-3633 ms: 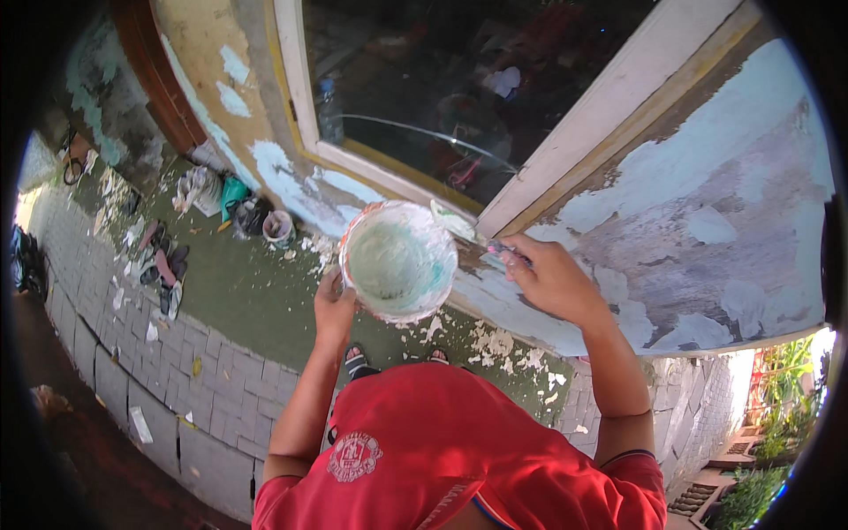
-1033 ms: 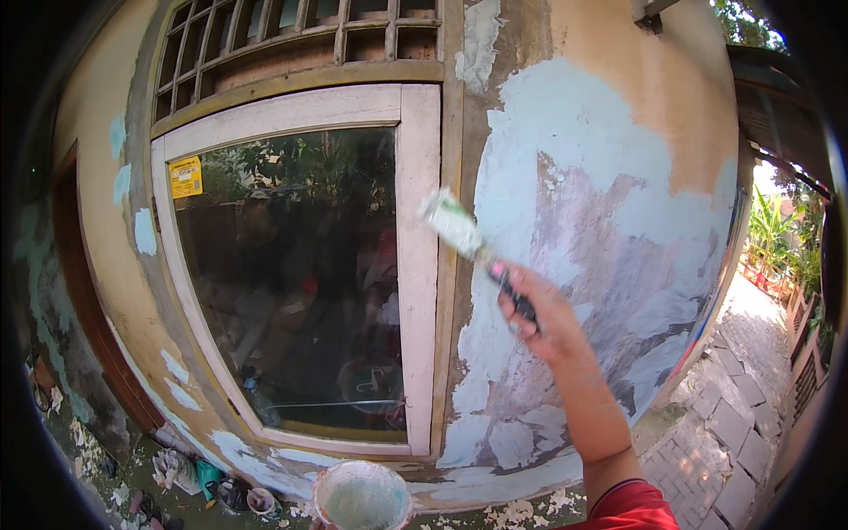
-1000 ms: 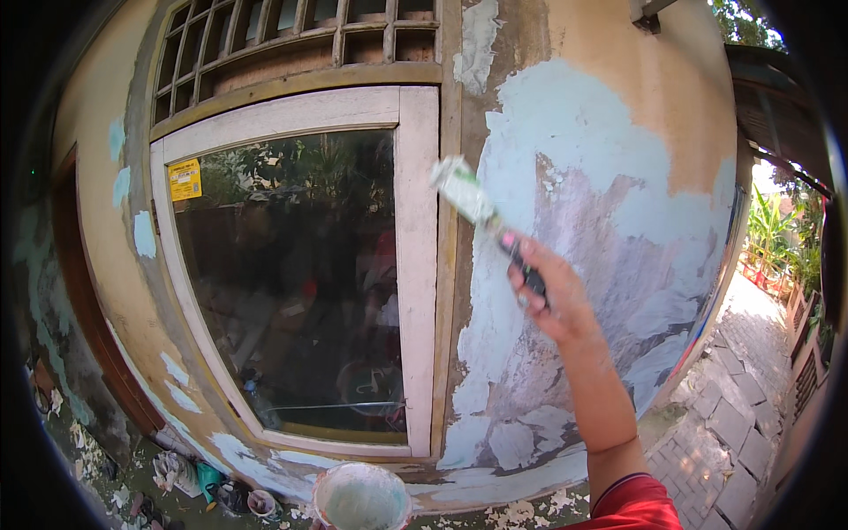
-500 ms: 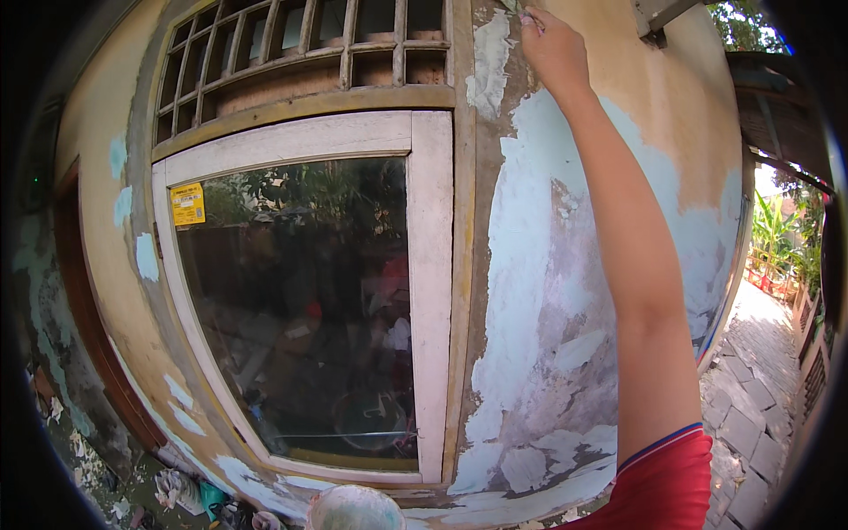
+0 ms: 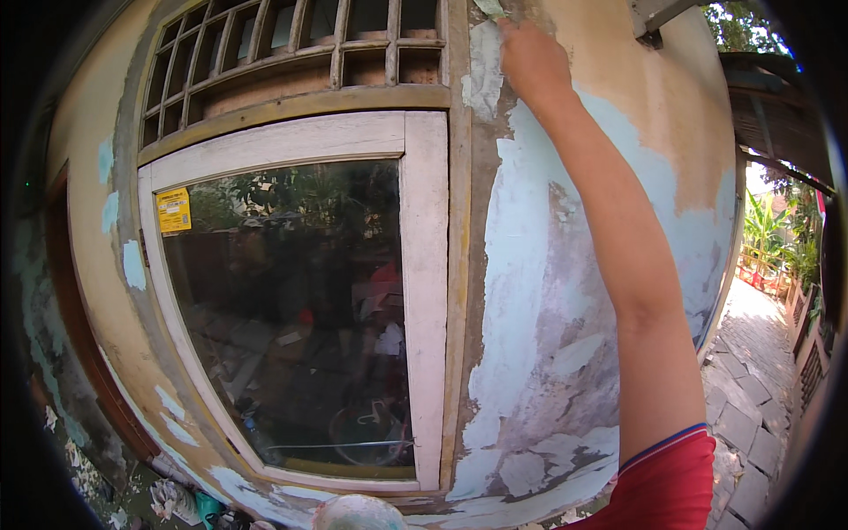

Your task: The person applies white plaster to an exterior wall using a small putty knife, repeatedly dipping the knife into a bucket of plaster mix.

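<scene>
My right hand (image 5: 535, 64) is raised high, closed on a putty knife (image 5: 489, 9) whose handle is mostly hidden by the fingers. Its pale, coated blade is up at the wall beside the window grille (image 5: 340, 59), at a strip of grey plaster with pale patches (image 5: 484, 66). Below, light blue filler (image 5: 503, 265) covers much of the wall right of the white-framed glass window (image 5: 426, 291). A round white bucket (image 5: 358, 515) shows at the bottom edge, cut off. My left hand is out of view.
A brown door frame (image 5: 93, 336) stands at the left. Bags and debris (image 5: 172, 499) lie at the wall's foot, lower left. A metal bracket (image 5: 654, 22) juts out at the upper right. A paved path (image 5: 742, 397) with plants (image 5: 761, 225) runs along the right.
Over the last second my right hand rose with the putty knife to the top of the wall, then shifted slightly left and down. The bucket has sunk toward the bottom edge.
</scene>
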The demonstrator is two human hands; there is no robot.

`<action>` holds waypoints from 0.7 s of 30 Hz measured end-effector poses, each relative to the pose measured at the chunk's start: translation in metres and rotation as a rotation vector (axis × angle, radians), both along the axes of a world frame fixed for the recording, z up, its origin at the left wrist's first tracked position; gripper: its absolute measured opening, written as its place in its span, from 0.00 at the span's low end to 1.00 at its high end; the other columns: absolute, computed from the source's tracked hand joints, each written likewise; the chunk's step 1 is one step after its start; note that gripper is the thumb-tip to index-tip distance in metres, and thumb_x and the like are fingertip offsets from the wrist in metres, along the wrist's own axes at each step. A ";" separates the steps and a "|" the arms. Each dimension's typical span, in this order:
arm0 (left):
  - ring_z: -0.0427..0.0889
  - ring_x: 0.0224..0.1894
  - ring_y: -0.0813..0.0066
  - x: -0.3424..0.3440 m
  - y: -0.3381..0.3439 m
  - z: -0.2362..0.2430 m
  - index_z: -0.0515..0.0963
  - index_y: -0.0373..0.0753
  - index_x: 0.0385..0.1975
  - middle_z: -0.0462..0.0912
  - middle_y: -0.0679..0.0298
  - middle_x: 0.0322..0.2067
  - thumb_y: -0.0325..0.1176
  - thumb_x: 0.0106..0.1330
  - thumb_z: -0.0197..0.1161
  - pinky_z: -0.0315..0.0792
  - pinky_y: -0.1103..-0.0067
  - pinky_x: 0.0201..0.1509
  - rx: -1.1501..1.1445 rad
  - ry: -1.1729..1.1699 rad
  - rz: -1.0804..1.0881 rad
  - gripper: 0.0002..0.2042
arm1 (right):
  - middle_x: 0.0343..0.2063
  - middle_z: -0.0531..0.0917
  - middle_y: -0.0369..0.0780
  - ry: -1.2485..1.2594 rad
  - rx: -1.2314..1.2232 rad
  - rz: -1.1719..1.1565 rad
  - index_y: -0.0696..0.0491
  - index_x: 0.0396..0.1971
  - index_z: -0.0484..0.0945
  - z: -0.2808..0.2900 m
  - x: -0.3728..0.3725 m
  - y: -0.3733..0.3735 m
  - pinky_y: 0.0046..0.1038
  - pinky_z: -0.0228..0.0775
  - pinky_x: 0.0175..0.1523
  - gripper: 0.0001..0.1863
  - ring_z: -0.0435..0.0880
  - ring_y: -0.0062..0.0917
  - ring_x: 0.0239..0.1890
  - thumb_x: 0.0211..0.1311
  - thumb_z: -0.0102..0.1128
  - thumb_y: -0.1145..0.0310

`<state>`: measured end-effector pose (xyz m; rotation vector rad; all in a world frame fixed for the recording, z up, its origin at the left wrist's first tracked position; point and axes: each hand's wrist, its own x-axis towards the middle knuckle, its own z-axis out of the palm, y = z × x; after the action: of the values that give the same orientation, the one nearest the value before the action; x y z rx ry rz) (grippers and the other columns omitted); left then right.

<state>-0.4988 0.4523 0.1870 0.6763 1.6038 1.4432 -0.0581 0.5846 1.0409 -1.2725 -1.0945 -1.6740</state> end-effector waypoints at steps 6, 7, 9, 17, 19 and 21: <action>0.79 0.39 0.64 0.001 -0.003 -0.002 0.71 0.28 0.58 0.81 0.54 0.46 0.31 0.66 0.65 0.74 0.70 0.34 -0.023 0.022 -0.026 0.23 | 0.40 0.80 0.47 0.007 -0.057 -0.040 0.49 0.59 0.77 -0.027 -0.002 -0.002 0.42 0.78 0.41 0.22 0.84 0.44 0.37 0.65 0.50 0.71; 0.79 0.39 0.64 0.002 -0.004 -0.003 0.71 0.28 0.58 0.81 0.53 0.47 0.31 0.66 0.65 0.75 0.70 0.34 -0.026 0.028 -0.027 0.23 | 0.39 0.81 0.46 -0.004 -0.047 -0.026 0.48 0.58 0.77 -0.032 -0.001 -0.003 0.42 0.78 0.41 0.22 0.84 0.43 0.37 0.65 0.51 0.70; 0.79 0.41 0.63 0.002 -0.007 -0.003 0.71 0.28 0.59 0.80 0.53 0.48 0.31 0.65 0.65 0.75 0.70 0.36 -0.033 0.034 -0.026 0.24 | 0.39 0.81 0.46 -0.014 -0.015 -0.009 0.47 0.57 0.78 -0.038 0.000 -0.010 0.42 0.78 0.40 0.21 0.85 0.43 0.35 0.65 0.52 0.69; 0.80 0.46 0.61 0.005 -0.017 0.002 0.70 0.27 0.61 0.79 0.50 0.52 0.30 0.65 0.64 0.77 0.70 0.42 -0.065 0.055 -0.033 0.25 | 0.34 0.84 0.57 -0.021 0.064 0.066 0.59 0.37 0.84 0.010 -0.020 -0.045 0.48 0.78 0.44 0.13 0.86 0.50 0.38 0.61 0.53 0.68; 0.81 0.48 0.61 0.006 -0.016 0.003 0.69 0.27 0.62 0.79 0.50 0.54 0.30 0.65 0.64 0.78 0.70 0.43 -0.068 0.065 -0.043 0.26 | 0.33 0.84 0.58 -0.008 0.048 0.082 0.61 0.34 0.84 0.033 -0.010 -0.030 0.48 0.78 0.43 0.14 0.85 0.52 0.37 0.60 0.52 0.69; 0.81 0.49 0.60 0.009 -0.018 0.007 0.69 0.27 0.62 0.79 0.49 0.55 0.30 0.65 0.64 0.79 0.70 0.44 -0.074 0.075 -0.042 0.26 | 0.35 0.84 0.55 0.009 0.000 0.053 0.56 0.40 0.83 0.038 -0.002 -0.023 0.47 0.78 0.42 0.14 0.85 0.50 0.37 0.61 0.51 0.69</action>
<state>-0.4895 0.4342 0.1939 0.7244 1.6819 1.3356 -0.0600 0.5617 1.0793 -1.2396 -1.1135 -1.6268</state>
